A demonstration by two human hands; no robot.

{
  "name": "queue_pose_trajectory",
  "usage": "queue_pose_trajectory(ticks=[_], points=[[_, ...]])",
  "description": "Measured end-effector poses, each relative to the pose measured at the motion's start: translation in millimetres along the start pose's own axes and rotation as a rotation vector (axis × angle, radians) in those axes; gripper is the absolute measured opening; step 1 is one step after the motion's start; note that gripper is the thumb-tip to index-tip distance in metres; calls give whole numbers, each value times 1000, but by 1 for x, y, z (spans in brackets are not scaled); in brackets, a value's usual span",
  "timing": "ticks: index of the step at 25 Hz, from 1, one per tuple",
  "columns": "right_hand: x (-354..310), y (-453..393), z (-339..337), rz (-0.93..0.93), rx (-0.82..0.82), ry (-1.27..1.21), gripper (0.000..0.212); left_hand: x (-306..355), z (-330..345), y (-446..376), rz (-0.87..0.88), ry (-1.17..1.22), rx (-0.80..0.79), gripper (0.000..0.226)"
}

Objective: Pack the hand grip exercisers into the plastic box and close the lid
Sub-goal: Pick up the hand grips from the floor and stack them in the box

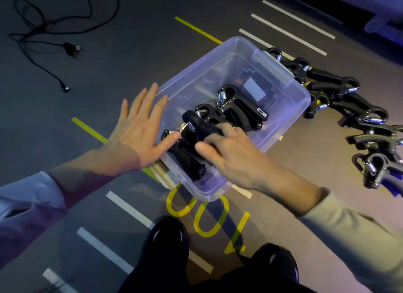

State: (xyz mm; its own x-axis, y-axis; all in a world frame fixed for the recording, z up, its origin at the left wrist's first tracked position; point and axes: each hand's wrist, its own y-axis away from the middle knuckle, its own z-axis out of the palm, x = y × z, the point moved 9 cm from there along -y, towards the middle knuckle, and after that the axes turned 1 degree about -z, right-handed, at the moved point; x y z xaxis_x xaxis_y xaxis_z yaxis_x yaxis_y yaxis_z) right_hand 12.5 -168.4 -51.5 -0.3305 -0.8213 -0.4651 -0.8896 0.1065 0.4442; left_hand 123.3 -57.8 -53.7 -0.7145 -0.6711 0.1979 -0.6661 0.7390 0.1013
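The right hand (229,153) is closed around a black gripper (201,126) inside the clear box (290,83), near its near-left wall, above others lying there. The left hand (137,129) lies open, fingers spread, against that wall. More grippers (349,105) curve along the floor off the box's far-right side.

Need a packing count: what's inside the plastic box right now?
Inside the plastic box: several black hand grip exercisers, one gripped by the right hand. Exact count unclear; hands cover some.
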Motion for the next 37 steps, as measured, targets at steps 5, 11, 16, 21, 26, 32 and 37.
queue_pose_trajectory(ticks=[5, 11, 16, 21, 26, 32, 37], points=[[-26, -4, 19, -140, -21, 339, 89, 6, 6, 6, 161, -67, -76, 116], [-51, 3, 38, -262, 16, 600, 102, 4, 11, 6, 205, -95, -132, 132], [-47, -11, 51, -251, -288, -49, 64, 4, 12, 6, 193, -115, -145, 134], [-19, -29, 57, 15, -404, -232, 76, 6, 11, 5, 188, -124, -164, 134], [-11, -29, 78, 117, -594, -200, 82, 6, 11, 5, 196, -164, -169, 134], [-14, -29, 77, 72, -578, -231, 83, 11, 10, 5, 247, -201, -143, 130], [-25, -16, 69, -28, -582, -166, 72, 9, 11, 4, 226, -184, -163, 132]])
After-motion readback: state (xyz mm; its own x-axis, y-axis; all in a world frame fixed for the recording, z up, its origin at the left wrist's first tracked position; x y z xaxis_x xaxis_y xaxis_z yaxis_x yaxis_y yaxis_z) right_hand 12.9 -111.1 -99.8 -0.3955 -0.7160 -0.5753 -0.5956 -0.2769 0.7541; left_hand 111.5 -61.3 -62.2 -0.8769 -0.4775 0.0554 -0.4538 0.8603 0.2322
